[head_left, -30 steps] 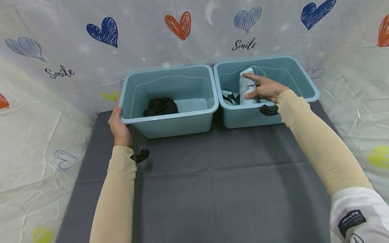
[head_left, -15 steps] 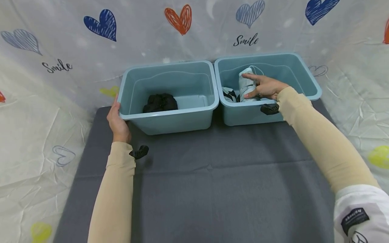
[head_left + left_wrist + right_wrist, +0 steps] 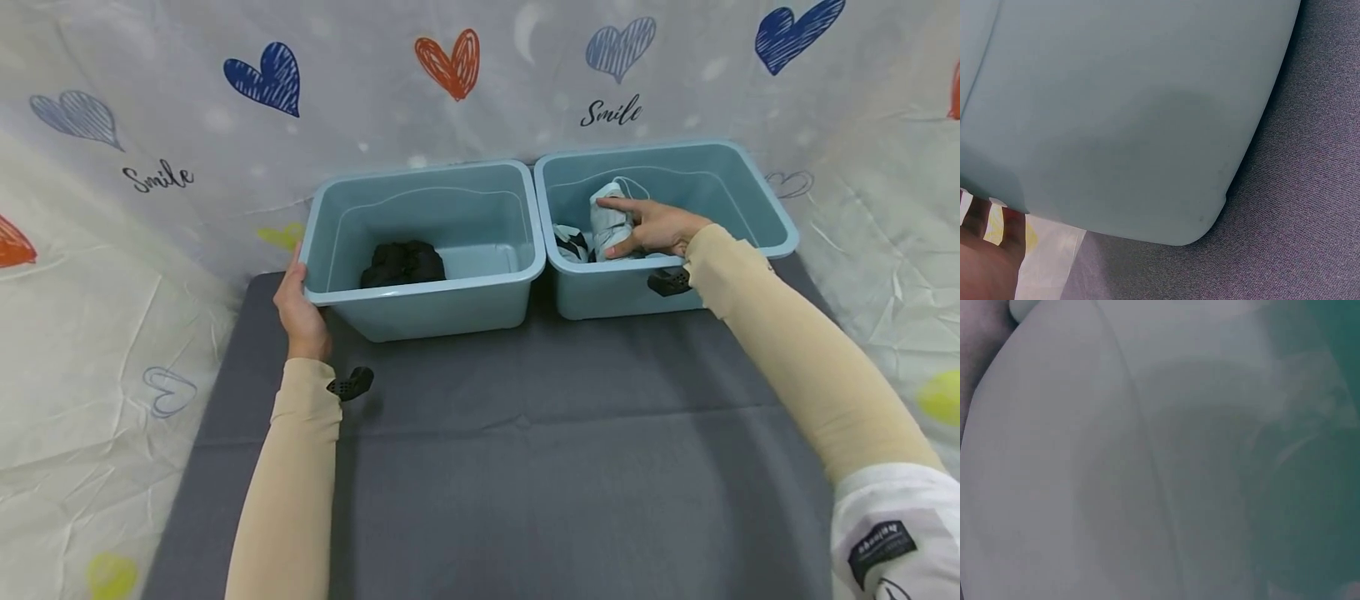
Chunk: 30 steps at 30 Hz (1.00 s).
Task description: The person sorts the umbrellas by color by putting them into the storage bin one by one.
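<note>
Two pale blue plastic bins stand side by side at the back of the table in the head view. My right hand (image 3: 660,227) reaches over the front rim of the right bin (image 3: 780,239). Its thumb and fingers grip a rolled light-blue bundle (image 3: 609,218) with a thin white cord loop on top. Beside it lies a smaller light-blue and black piece (image 3: 572,243), partly hidden by the rim. At the left bin (image 3: 435,310), my left hand (image 3: 302,315) rests straight fingers against the outer left side. A crumpled black bundle (image 3: 402,263) lies inside that bin.
A dark grey cloth (image 3: 525,483) covers the table, with one crease across it. Behind the bins hangs a pale sheet (image 3: 360,83) printed with hearts and words. In the right wrist view the wall of the bin (image 3: 1054,456) fills most of the picture.
The light-blue bundle sits slightly lower in the right bin, my right hand still on it. My left hand stays at the left bin. The head view has shifted a little.
</note>
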Motion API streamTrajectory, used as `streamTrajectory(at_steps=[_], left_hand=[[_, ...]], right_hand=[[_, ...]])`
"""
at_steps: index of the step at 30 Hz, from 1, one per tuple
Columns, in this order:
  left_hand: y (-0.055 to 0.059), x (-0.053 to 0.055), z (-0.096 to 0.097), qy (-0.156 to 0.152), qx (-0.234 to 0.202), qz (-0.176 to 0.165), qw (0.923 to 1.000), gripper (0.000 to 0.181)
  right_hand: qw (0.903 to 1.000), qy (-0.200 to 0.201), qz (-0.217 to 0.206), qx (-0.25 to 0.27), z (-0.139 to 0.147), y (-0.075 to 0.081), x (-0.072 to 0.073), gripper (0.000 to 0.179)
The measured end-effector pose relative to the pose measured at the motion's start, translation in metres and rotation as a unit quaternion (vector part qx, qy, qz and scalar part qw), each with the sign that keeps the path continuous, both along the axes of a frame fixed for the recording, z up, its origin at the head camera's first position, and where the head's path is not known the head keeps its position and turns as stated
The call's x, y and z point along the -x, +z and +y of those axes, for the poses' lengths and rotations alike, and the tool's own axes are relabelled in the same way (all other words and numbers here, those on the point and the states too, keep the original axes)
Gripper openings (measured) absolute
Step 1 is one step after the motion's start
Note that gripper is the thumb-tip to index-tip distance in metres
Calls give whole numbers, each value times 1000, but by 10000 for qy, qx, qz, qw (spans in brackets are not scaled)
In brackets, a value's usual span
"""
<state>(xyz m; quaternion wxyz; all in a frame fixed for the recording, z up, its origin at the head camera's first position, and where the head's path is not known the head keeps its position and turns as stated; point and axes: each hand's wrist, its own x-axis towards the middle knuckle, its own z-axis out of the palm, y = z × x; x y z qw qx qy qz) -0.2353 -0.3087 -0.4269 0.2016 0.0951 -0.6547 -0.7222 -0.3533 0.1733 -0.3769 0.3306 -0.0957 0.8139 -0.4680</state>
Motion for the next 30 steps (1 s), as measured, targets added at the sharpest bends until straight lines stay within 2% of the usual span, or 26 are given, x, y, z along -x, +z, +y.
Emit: streamTrajectory(at_steps=[13, 17, 24, 30], left_hand=[[-1, 3, -3, -15, -65, 94, 9999, 49], [-2, 3, -2, -31, -52, 65, 10000, 49], [-1, 2, -2, -29, -81, 47, 10000, 49], [-1, 1, -2, -11, -43, 48, 10000, 48]], right_hand=[[9996, -25, -290, -20, -1, 1, 2, 101], [9996, 11, -246, -112, 0, -1, 3, 98], [9989, -96, -229, 404, -3, -2, 0, 88], [9987, -41, -244, 446, -4, -3, 0, 83]])
